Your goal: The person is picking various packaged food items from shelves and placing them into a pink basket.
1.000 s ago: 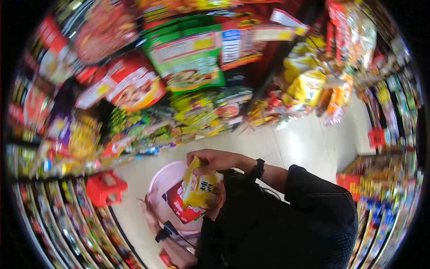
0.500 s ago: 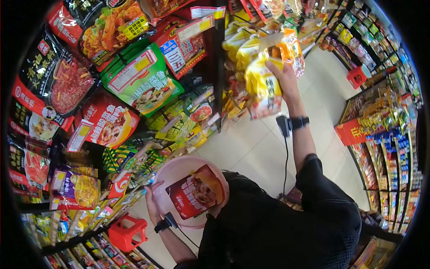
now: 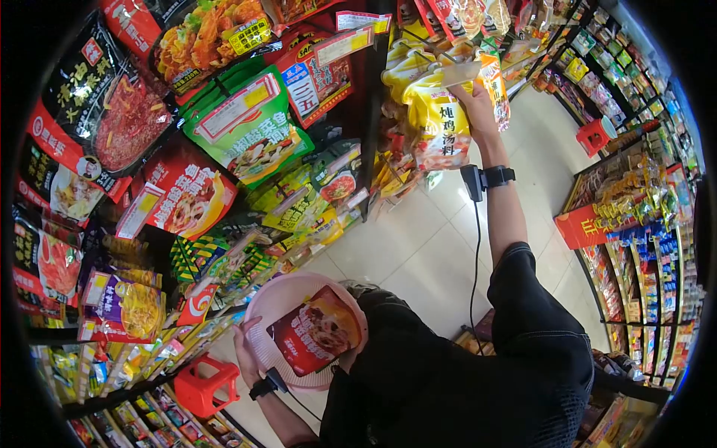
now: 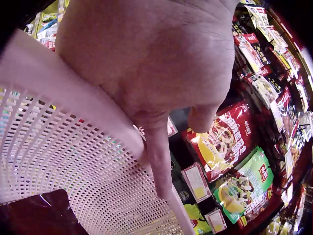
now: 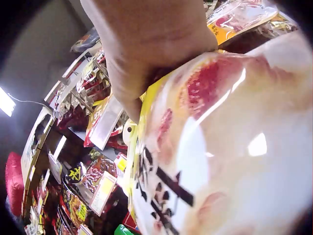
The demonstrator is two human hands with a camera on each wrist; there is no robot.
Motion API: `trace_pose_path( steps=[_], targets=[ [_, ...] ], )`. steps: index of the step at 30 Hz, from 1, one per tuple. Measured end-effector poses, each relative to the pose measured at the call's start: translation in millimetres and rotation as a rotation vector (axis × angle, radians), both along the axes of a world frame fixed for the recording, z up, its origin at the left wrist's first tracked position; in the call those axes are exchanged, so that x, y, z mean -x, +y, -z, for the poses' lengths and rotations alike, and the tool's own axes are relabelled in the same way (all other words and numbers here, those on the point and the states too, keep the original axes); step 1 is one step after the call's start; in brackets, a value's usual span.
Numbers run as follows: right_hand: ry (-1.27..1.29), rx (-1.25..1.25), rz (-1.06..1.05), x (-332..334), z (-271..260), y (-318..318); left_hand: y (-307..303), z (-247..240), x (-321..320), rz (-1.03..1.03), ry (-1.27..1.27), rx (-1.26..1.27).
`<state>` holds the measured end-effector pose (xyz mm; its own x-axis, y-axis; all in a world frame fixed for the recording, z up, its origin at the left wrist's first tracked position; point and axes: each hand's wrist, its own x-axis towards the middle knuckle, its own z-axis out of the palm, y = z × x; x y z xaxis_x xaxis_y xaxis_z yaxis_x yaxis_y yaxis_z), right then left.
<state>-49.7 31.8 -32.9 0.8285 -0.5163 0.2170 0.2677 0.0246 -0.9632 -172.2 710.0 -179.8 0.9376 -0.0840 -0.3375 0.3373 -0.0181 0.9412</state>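
My right hand (image 3: 480,112) grips a yellow-and-white soup seasoning packet (image 3: 439,123) by its upper edge, up at the rack where similar yellow packets (image 3: 403,71) hang. Close up in the right wrist view, the glossy packet (image 5: 234,142) fills much of the picture and the thumb lies along its edge. Low on the left, my left hand (image 3: 248,351) holds the rim of a round pink basket (image 3: 259,317). A red food packet (image 3: 317,332) lies flat inside it. From the left wrist, the hand (image 4: 151,54) covers part of the slatted basket (image 4: 93,152), one finger reaching down along the rim.
Hanging packets, among them a green one (image 3: 246,131) and a red one (image 3: 194,198), line the rack at left with price tags. A red stool (image 3: 207,384) stands beside the basket. Further shelves (image 3: 642,261) run along the right, past a tiled floor (image 3: 418,231).
My right hand has carried the yellow packet from over the basket up and right to the rack. The left hand, earlier spread beside the basket, now holds its rim. The view has turned.
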Motion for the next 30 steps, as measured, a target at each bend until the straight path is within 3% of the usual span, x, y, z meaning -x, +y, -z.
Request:
trace_pose_path(
  steps=[4, 10, 13, 15, 16, 18, 20, 21, 24, 26, 28, 29, 30],
  targets=[
    [-0.007, -0.065, 0.006, -4.3, -4.3, 1.7, 10.6, 12.0, -11.0, -0.008, -0.03, -0.094],
    [0.157, 0.102, -0.011, -14.7, -6.5, -12.0, 3.4, 6.7, -27.8, 0.01, -0.042, -0.105],
    [0.264, 0.262, 0.076, -15.1, -13.2, -10.3, -1.6, -0.5, -36.5, 0.022, -0.019, -0.087],
    [0.308, 0.515, 0.211, -9.6, -14.1, -2.9, -0.6, -2.6, -40.9, 0.004, 0.062, -0.048],
    [0.308, 0.513, 0.203, -6.4, -10.2, 1.7, 3.8, 7.5, -45.3, -0.003, 0.064, -0.051],
    [0.153, 0.924, 0.61, 0.9, 6.8, 6.6, 20.8, 35.1, -50.3, 0.026, 0.023, 0.019],
    [0.39, 0.902, 0.55, 9.4, 25.2, -17.6, 9.6, 27.6, -53.9, -0.004, 0.002, 0.11],
    [0.303, 0.831, 0.456, 27.5, 22.0, -2.7, 6.2, 25.6, -55.1, -0.095, 0.094, 0.189],
    [0.113, 0.869, 0.384, 77.6, 36.8, 25.4, 9.0, 16.1, -64.5, 0.049, -0.044, 0.024],
    [0.21, 0.817, 0.502, 98.6, 18.4, 98.9, 2.2, -0.8, -63.3, -0.029, 0.059, 0.1],
    [0.251, 0.725, 0.18, 105.9, 44.4, 136.9, 3.1, -3.2, -63.6, 0.014, -0.048, -0.011],
    [0.47, 0.629, -0.086, 106.9, 50.9, 166.5, 4.1, -4.0, -65.1, 0.025, -0.048, -0.01],
    [0.515, 0.636, -0.362, 98.2, 52.3, 206.3, 6.1, -4.6, -66.8, 0.04, -0.052, -0.007]
  ],
)
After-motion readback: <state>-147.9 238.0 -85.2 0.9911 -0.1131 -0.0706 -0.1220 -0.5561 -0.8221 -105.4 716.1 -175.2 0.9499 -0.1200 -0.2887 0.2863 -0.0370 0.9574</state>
